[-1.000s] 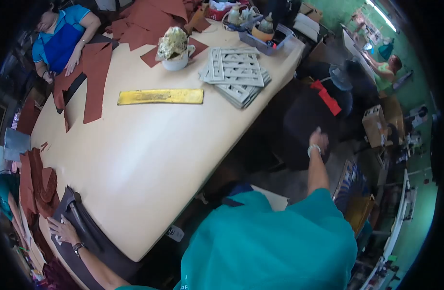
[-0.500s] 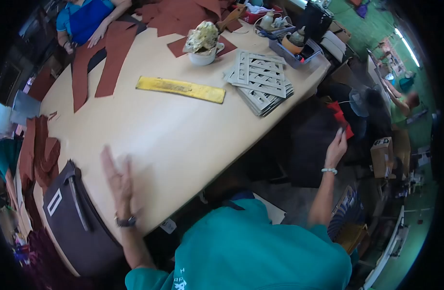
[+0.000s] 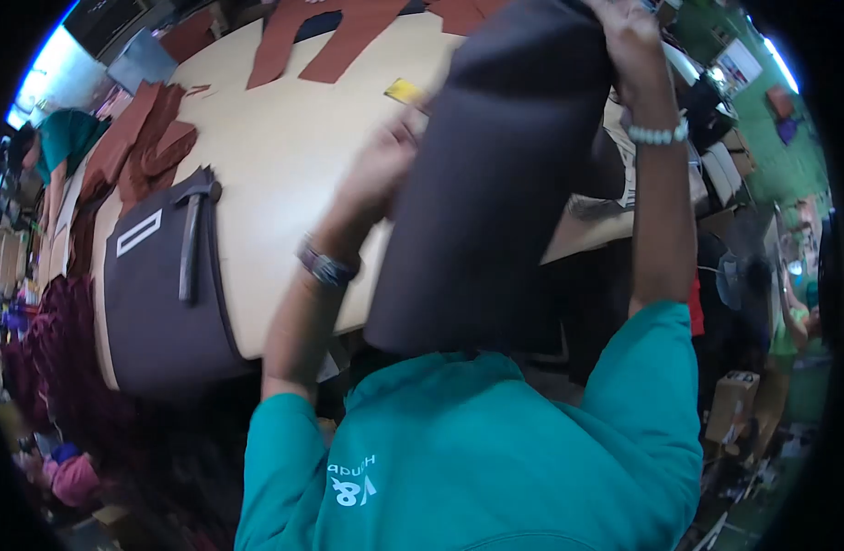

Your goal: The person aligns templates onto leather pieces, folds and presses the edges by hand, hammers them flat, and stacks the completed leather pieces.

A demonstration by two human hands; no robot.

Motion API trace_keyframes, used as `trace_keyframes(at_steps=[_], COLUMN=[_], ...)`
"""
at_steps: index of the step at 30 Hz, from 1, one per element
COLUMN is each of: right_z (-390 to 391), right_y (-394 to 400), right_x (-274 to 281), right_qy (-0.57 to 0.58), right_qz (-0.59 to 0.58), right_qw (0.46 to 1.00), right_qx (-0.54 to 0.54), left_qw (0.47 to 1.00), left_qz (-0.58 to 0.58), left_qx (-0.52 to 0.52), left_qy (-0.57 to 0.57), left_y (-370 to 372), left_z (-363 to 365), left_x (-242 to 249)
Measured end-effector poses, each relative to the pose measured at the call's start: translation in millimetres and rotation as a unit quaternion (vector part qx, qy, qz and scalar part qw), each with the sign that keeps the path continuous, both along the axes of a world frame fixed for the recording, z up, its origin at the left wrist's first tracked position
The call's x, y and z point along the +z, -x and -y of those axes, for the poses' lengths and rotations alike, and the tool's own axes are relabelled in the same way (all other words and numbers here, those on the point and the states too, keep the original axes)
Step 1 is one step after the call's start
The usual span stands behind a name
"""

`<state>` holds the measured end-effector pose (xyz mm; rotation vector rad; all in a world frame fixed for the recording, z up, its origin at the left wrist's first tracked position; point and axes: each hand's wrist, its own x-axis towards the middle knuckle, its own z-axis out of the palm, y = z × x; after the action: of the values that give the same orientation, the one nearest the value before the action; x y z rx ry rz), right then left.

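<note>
Both hands clamped on a large dark sheet point(image 3: 495, 184): right hand point(image 3: 629, 37) pinching its top edge, left hand point(image 3: 381, 170) gripping the left side, blurred. Sheet held upright over the near edge of the cream table point(image 3: 275, 165), hanging down toward the chest. Half a second ago: left palm flat on the table, right hand reaching low to the side, empty. Now lifted into working reach. Dark panel with a white rectangle point(image 3: 160, 285) lying at left, rust-brown pieces point(image 3: 142, 147) beyond it.

Table point(image 3: 284, 174) with brown pieces point(image 3: 156, 138)
</note>
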<state>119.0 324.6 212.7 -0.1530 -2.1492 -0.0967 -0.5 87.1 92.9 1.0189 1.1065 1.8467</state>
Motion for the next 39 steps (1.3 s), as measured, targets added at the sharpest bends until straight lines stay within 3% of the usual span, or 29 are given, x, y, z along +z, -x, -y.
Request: trace_keyframes(at_steps=[1,2,4,6,8,10,12,13,14,15,16,18,20,22,25,28,31,34,35,37,38,39], right_z=[10.0,13.9,19.7,25.9,33.0,40.0,51.0,48.4,54.5,83.6,85.1,111.9,127.2,149.2,167.4,153.7,125.3,106.9,104.9,94.9,97.4,103.6], right_y=[2.8,7.6,15.4,18.7,19.2,14.4,3.0,-5.9,-19.9,-34.3,-53.1,-78.9,-104.0,-123.6,-152.1,-156.5,-131.0,-67.7,-47.9,-15.8,-4.7,0.4], right_x=[26.2,40.3,55.6,61.2,55.9,36.2,-1.2,-35.8,-76.4,-78.0,-117.6,-134.1,-158.0,-163.4,-168.2,-162.2,-174.5,-188.2,-184.0,-202.6,-204.9,-205.7], right_qy=[0.159,0.195,0.184,0.163,0.149,0.148,0.165,0.132,0.163,0.264,0.182,0.272,0.302,0.319,0.327,0.376,0.338,0.449,0.451,0.458,0.530,0.534], right_qz=[0.011,0.008,0.027,0.075,0.146,0.246,0.355,0.359,0.371,0.483,0.441,0.484,0.416,0.449,0.501,0.413,0.267,0.209,0.250,0.210,0.211,0.181], right_qw=[0.975,0.967,0.975,0.982,0.978,0.957,0.918,0.923,0.913,0.835,0.878,0.831,0.858,0.830,0.788,0.817,0.890,0.861,0.848,0.863,0.821,0.825], right_qx=[0.154,0.165,0.118,0.065,0.012,-0.036,-0.057,0.030,0.050,-0.009,0.040,0.022,0.026,-0.089,-0.144,-0.146,-0.149,-0.113,-0.127,-0.041,-0.011,0.041], left_qw=[0.996,0.986,0.889,0.827,0.737,0.696,0.796,0.796,0.786,0.762,0.722,0.715,0.746,0.780,0.669,0.667,0.667,0.673,0.704,0.667,0.646,0.599], left_qz=[-0.043,-0.085,-0.332,-0.384,-0.449,-0.574,-0.545,-0.547,-0.541,-0.521,-0.554,-0.556,-0.559,-0.530,-0.631,-0.618,-0.627,-0.634,-0.619,-0.599,-0.587,-0.571], left_qx=[0.061,0.125,0.313,0.411,0.491,0.396,0.162,0.058,-0.007,-0.085,-0.162,-0.201,-0.058,0.118,0.228,0.215,0.222,0.208,0.201,0.279,0.315,0.340], left_qy=[-0.046,-0.069,-0.026,-0.014,0.119,0.171,0.209,0.252,0.301,0.375,0.381,0.374,0.359,0.310,0.319,0.356,0.336,0.318,0.284,0.345,0.372,0.446], left_y=[21.8,30.9,39.2,27.5,30.3,10.4,6.4,-5.1,-19.0,-35.5,-46.8,-57.2,-58.2,-55.5,-60.6,-67.5,-65.9,-61.2,-55.5,-44.7,-39.8,-34.3], left_z=[4.4,17.3,48.6,72.0,106.0,114.8,126.2,132.7,139.8,144.5,148.3,151.4,144.8,128.2,102.4,92.7,93.6,95.4,97.6,106.5,112.7,121.9], left_x=[15.2,49.7,107.9,138.7,143.3,116.6,68.4,50.0,26.0,17.2,12.7,11.6,9.3,-19.1,-74.6,-109.5,-116.1,-115.6,-117.8,-109.8,-107.0,-106.3])
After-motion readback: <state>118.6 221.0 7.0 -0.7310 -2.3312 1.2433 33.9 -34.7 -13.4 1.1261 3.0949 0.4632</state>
